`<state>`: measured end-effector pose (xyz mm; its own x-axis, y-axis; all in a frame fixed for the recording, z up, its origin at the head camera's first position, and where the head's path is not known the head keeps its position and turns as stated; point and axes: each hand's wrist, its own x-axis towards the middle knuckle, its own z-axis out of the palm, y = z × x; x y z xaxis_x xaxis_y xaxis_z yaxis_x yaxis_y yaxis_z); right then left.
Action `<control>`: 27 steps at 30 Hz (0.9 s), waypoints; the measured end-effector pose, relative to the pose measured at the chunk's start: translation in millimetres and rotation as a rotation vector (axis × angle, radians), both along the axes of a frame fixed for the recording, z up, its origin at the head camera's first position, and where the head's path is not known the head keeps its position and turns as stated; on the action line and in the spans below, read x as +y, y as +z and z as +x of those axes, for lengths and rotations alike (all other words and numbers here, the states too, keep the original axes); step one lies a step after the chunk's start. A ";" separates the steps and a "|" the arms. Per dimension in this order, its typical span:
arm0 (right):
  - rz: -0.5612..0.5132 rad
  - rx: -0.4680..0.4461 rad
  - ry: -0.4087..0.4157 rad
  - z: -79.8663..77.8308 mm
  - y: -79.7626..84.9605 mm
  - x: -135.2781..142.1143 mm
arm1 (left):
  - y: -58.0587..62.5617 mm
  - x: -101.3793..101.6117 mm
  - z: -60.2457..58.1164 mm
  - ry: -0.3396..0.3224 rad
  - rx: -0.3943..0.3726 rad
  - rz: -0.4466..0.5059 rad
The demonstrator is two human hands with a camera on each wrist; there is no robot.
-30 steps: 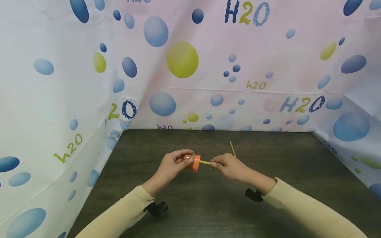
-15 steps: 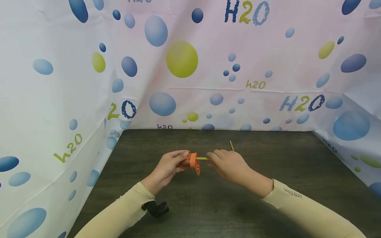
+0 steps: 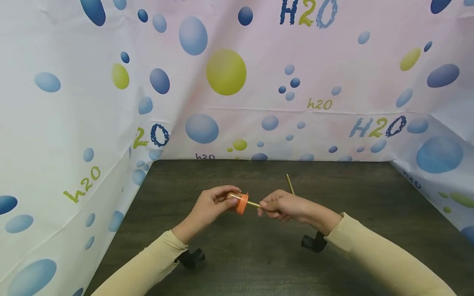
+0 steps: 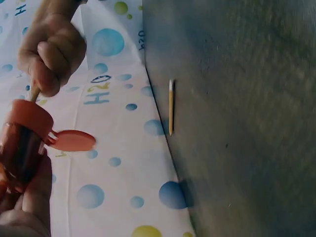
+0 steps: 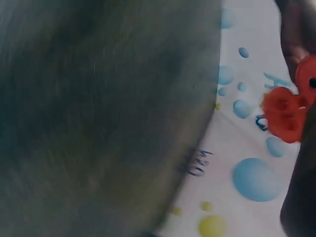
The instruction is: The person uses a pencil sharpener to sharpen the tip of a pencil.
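Observation:
My left hand (image 3: pixel 207 209) grips a small canister sharpener (image 3: pixel 242 204) with a see-through body and an orange top, held up over the table. In the left wrist view its round orange flip cap (image 4: pixel 74 140) hangs open at the side. A pencil (image 3: pixel 253 204) enters the hole in the top, and its other end is pinched between the thumb and fingers of my right hand (image 3: pixel 286 206). The right wrist view catches the orange top (image 5: pixel 306 74) at its right edge. A second pencil (image 4: pixel 171 108) lies on the table beyond my right hand.
The dark wood table (image 3: pixel 237 255) stretches under both hands. White sheets with blue and green dots (image 3: pixel 226 72) enclose it at the back and sides. Black wrist mounts (image 3: pixel 190 258) hang below both sleeves.
My right hand rolled palm-down half a second ago and has now turned back, thumb toward me. The sharpener has tilted with it, and its cap no longer hangs below it in the head view.

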<state>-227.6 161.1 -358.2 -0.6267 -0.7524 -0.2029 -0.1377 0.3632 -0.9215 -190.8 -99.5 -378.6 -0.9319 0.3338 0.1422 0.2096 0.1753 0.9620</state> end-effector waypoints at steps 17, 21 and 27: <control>-0.059 -0.288 0.034 -8.5 1.8 17.6 | 1.3 -6.5 -3.9 0.078 -0.072 0.157; -0.054 -0.294 0.027 -7.6 0.7 18.2 | 2.0 -6.7 -3.8 0.078 -0.070 0.160; -0.044 -0.289 0.021 -7.0 1.1 18.4 | 2.8 -7.1 -3.3 0.087 -0.069 0.151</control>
<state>-234.6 179.5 -357.0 -0.5318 -0.7767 -0.3377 0.1260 0.3217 -0.9384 -194.0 -106.5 -375.8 -0.9654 0.2315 0.1197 0.1329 0.0423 0.9902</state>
